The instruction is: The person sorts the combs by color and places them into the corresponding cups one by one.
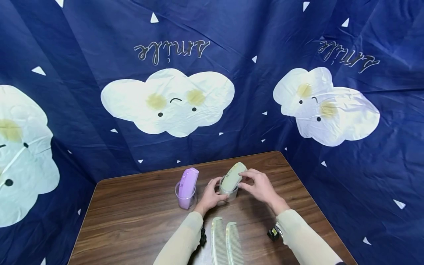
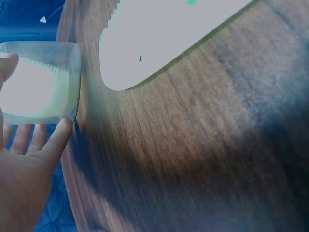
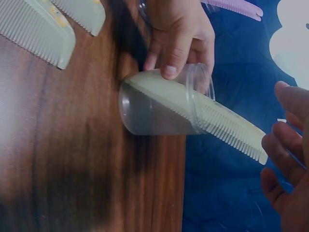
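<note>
My left hand (image 1: 211, 195) grips a clear plastic cup (image 1: 228, 196) near the back of the table, thumb on one side and fingers around the other. A pale green comb (image 1: 233, 176) leans in that cup, its upper end sticking out past the rim. My right hand (image 1: 262, 187) is beside the comb's upper end with fingers loosely bent; in the right wrist view, the fingertips (image 3: 269, 142) are right by the comb's tip and hold nothing. To the left, a purple comb (image 1: 188, 183) stands tilted in a second clear cup (image 1: 177, 190).
Two more pale green combs (image 1: 218, 239) lie side by side on the brown wooden table (image 1: 132, 217), between my forearms. A dark blue curtain (image 1: 255, 140) with white clouds hangs behind the table and along its sides.
</note>
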`<state>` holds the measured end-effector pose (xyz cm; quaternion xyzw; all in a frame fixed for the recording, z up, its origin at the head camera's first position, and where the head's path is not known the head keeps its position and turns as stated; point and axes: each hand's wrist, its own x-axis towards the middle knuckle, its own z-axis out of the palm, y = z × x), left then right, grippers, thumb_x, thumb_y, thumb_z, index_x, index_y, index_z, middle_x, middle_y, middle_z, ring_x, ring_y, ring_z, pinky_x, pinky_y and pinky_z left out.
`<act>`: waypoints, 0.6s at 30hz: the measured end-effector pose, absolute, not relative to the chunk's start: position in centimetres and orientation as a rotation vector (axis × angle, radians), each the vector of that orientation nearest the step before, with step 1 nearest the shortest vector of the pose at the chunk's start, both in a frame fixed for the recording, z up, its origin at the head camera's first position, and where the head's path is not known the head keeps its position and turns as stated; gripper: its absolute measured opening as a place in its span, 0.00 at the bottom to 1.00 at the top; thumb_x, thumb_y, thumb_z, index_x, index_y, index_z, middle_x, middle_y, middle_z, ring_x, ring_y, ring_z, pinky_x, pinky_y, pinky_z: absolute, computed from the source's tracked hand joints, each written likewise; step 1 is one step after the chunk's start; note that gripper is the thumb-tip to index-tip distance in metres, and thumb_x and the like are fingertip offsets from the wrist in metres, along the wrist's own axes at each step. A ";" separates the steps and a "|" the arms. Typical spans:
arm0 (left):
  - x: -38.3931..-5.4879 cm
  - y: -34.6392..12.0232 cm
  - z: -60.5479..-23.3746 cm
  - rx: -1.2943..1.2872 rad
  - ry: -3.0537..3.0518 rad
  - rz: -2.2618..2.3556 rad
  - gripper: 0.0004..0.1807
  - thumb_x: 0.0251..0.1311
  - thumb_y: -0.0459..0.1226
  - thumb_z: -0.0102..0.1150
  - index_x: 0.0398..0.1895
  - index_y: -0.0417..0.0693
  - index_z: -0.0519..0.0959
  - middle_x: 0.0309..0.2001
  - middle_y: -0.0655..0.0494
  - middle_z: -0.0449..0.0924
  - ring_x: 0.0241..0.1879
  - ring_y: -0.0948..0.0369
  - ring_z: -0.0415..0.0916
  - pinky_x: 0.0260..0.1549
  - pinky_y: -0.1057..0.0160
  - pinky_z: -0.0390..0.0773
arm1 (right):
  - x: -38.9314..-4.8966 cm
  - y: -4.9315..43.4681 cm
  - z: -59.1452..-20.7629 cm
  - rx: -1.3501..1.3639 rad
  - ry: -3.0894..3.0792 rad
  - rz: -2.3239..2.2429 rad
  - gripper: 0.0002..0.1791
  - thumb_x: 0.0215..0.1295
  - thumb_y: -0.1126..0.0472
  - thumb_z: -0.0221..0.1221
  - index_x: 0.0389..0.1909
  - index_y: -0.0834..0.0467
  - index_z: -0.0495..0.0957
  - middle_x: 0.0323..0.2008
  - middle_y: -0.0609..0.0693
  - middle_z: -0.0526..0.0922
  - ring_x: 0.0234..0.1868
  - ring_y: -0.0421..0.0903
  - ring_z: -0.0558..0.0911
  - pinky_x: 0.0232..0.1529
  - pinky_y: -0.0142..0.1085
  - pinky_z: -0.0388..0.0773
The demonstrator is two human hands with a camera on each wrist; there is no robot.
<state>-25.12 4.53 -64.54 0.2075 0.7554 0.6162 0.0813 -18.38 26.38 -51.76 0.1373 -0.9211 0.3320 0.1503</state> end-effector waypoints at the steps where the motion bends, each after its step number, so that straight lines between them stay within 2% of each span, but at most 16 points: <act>1: -25.1 4.5 -64.5 0.620 2.256 1.840 0.43 0.39 0.30 0.78 0.63 0.51 0.69 0.57 0.50 0.69 0.57 0.51 0.71 0.49 0.55 0.80 | -18.2 26.4 -51.9 0.399 -2.646 0.957 0.21 0.51 0.53 0.73 0.46 0.53 0.84 0.36 0.49 0.84 0.37 0.45 0.82 0.36 0.39 0.79; 7: -25.0 4.5 -64.3 0.611 2.255 1.840 0.43 0.39 0.30 0.77 0.64 0.50 0.69 0.58 0.49 0.69 0.57 0.51 0.71 0.50 0.53 0.80 | -17.4 26.3 -53.2 0.425 -2.657 0.971 0.21 0.51 0.49 0.72 0.46 0.53 0.84 0.36 0.46 0.84 0.36 0.44 0.80 0.34 0.39 0.78; 12: -25.0 4.5 -64.1 0.596 2.247 1.846 0.43 0.39 0.30 0.77 0.64 0.50 0.69 0.58 0.49 0.69 0.58 0.51 0.70 0.50 0.54 0.80 | -16.8 26.1 -54.2 0.433 -2.662 0.975 0.20 0.50 0.49 0.73 0.45 0.48 0.84 0.34 0.46 0.83 0.35 0.40 0.79 0.33 0.35 0.78; 18: -25.0 4.5 -64.2 0.618 2.213 1.875 0.44 0.41 0.28 0.76 0.66 0.45 0.67 0.61 0.42 0.67 0.59 0.45 0.68 0.52 0.47 0.78 | -16.2 25.7 -55.2 0.478 -2.643 1.007 0.21 0.49 0.48 0.73 0.46 0.46 0.84 0.32 0.42 0.81 0.32 0.42 0.79 0.32 0.29 0.76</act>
